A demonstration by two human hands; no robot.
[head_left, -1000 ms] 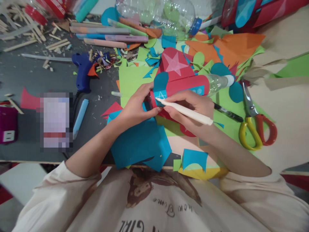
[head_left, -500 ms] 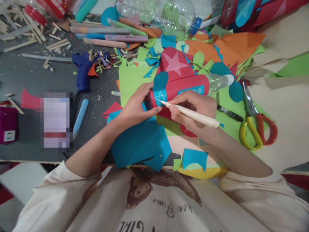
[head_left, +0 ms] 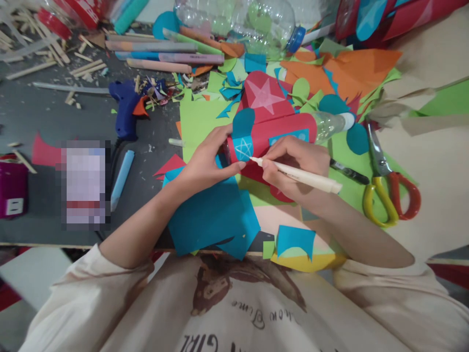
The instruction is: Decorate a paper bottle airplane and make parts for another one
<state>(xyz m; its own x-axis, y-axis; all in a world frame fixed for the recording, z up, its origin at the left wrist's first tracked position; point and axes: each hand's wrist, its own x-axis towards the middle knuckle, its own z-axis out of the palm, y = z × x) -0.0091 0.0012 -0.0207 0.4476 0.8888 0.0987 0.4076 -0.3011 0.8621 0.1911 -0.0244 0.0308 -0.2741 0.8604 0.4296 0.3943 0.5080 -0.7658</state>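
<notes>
Right hand (head_left: 302, 159) holds marker (head_left: 308, 178) (perhaps touching blue patch (head_left: 243, 148)).

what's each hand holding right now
Left hand: holding the base end of the red-wrapped plastic bottle.
Right hand: closed around a white marker.

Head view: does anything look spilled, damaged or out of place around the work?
Yes: the blue glue gun lies with its front end among paper scraps, an awkward spot if hot, which I cannot tell. Wooden sticks lie strewn at the upper left. The red-wrapped bottle in the left hand shows no visible damage.
</notes>
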